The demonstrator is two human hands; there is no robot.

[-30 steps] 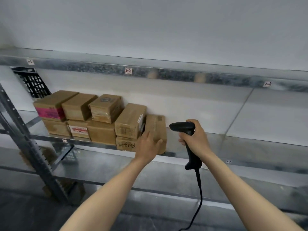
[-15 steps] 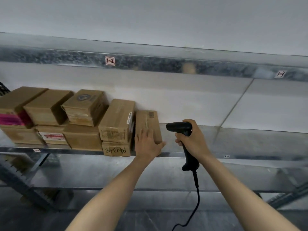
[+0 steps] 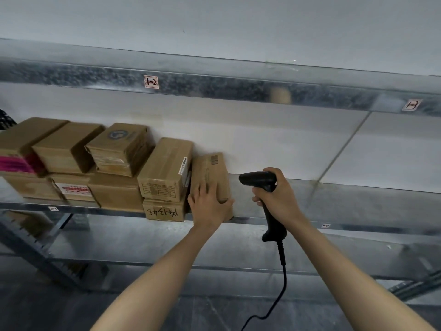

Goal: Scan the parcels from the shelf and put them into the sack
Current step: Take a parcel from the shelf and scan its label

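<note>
Several brown cardboard parcels stand stacked on a metal shelf (image 3: pixel 334 199). The rightmost parcel (image 3: pixel 212 170) stands on its edge at the shelf's front, a barcode near its top. My left hand (image 3: pixel 207 204) lies flat on this parcel's near end, fingers spread over the top and the thumb hooked round its right side. To its right my right hand (image 3: pixel 276 197) grips a black corded barcode scanner (image 3: pixel 260 180), whose head points left toward the parcel. No sack is in view.
Left of the held parcel is a two-high stack (image 3: pixel 164 173), the lower box (image 3: pixel 164 212) with handwriting. More boxes (image 3: pixel 64 149) run further left. The shelf above (image 3: pixel 214 87) carries labels 1-2 and 1-3. A lower shelf (image 3: pixel 214 244) and a slanted upright (image 3: pixel 28 249) lie below.
The view has swung right and up, so the parcels sit further left. My left hand has slid further over the rightmost parcel. The scanner stays beside it.
</note>
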